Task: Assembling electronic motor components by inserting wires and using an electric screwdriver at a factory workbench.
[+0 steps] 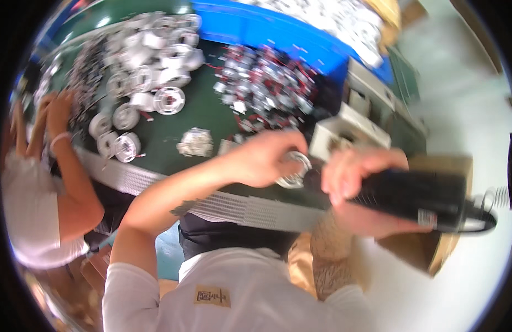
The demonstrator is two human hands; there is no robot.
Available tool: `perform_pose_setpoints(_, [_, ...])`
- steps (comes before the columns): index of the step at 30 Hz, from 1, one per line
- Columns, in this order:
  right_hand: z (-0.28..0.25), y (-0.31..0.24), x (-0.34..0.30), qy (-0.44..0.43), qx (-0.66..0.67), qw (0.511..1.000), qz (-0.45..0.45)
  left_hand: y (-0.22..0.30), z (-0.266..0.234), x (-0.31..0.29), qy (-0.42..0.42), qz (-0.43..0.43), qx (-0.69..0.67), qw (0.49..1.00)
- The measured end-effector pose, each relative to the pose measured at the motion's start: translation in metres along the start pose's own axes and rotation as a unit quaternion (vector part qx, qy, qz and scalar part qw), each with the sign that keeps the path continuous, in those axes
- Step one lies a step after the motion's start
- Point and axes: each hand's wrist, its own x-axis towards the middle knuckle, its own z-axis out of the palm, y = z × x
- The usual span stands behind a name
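My left hand [270, 159] is closed around a white round plastic housing [294, 171] above the front edge of the green work table. In my right hand [355, 174] lies a thick black corded power tool [414, 193], which looks like an electric screwdriver, held nearly level. Its front end points left at the housing; motion blur hides whether the two touch. Just left of my left wrist, a small heap of whitish bits [195, 142] sits on the table. Beyond my hands is a pile of small clear-and-silver parts with red wires [261, 77].
Many white round housings [151, 61] are piled at the back left. A blue bin [245, 25] of white parts stands behind. Metal blocks [350, 133] sit right of my hands, above a cardboard box [447, 246]. A co-worker's arms [68, 149] reach in at left.
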Motion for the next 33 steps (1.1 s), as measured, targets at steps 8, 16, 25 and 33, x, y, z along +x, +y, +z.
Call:
perform_pose_setpoints(8, [0.021,0.012,0.006,0.054,-0.091,0.993,-0.059,0.002,-0.005,-0.003,-0.011,-0.038,-0.002,0.999])
perform_pose_setpoints(16, [-0.020,-0.028,-0.022,0.081,0.049,0.989,-0.117,0.031,-0.022,-0.009,-0.050,0.134,0.240,0.960])
perform_pose_setpoints(25, [-0.037,-0.020,-0.051,0.123,0.013,0.992,-0.031,0.039,0.011,-0.016,-0.008,0.207,0.259,0.944])
perform_pose_setpoints(33, [-0.037,-0.019,-0.042,0.158,-0.036,0.982,-0.099,0.023,0.106,-0.069,0.025,0.118,0.351,0.929])
